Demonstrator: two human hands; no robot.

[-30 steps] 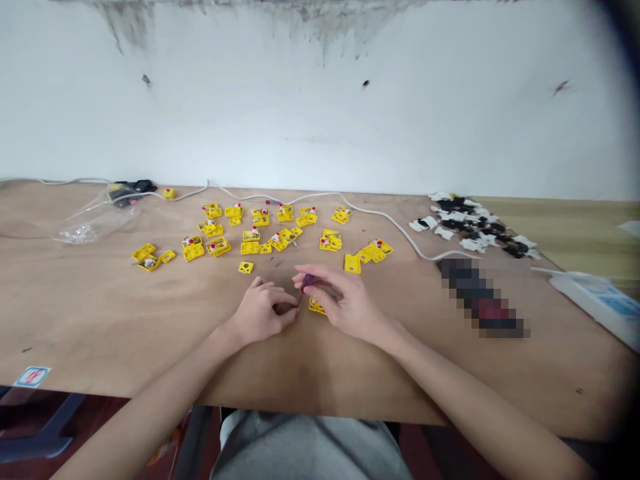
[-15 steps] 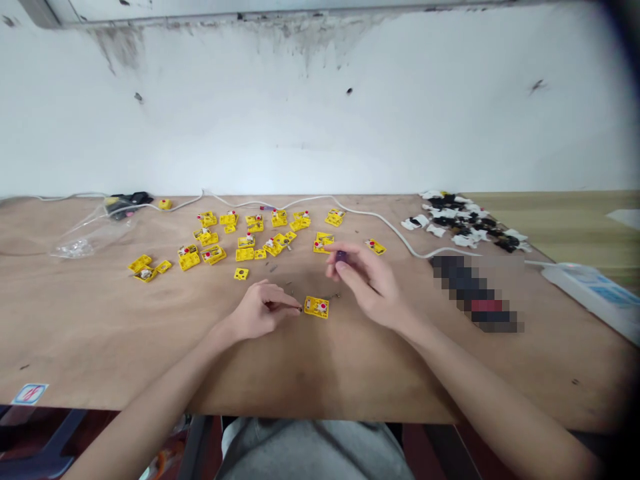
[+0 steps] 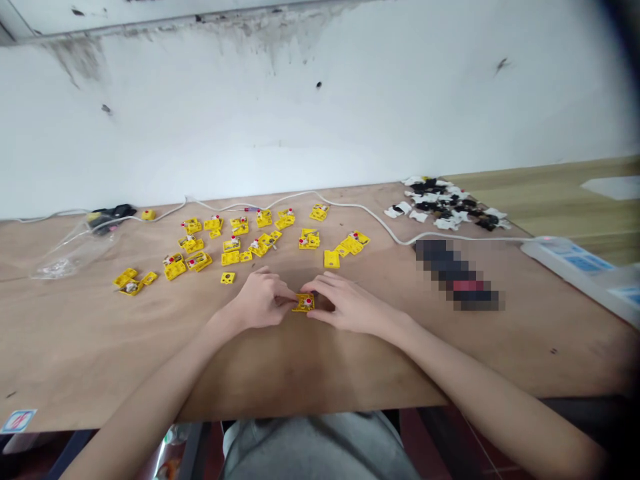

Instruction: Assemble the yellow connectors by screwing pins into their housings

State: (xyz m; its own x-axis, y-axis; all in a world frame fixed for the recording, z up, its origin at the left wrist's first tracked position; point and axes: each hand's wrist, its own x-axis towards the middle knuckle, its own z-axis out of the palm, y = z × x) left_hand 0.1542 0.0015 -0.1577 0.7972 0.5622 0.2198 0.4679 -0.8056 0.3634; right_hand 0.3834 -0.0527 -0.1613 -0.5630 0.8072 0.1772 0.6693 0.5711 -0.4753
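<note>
A small open yellow plastic casing with a red button and a white part inside lies on the table between my hands. My left hand pinches at its left side, thumb and index finger pressed close together. My right hand curves round the right side, fingertips on the upper edge and thumb at the lower right. Something dark shows by the right fingertips, too small to name. Beyond the hands, several similar open yellow casings with red buttons are spread out. A loose yellow cover lies nearest the left hand.
A white cable crosses the back of the table to a power strip at right. Black and white pieces are heaped back right, with a pixelated dark object in front. A clear plastic bag lies far left.
My right hand has come down and left to the casing; the dark purple object it held is no longer plainly visible. Yellow parts formerly behind it now show. The view has shifted slightly.
</note>
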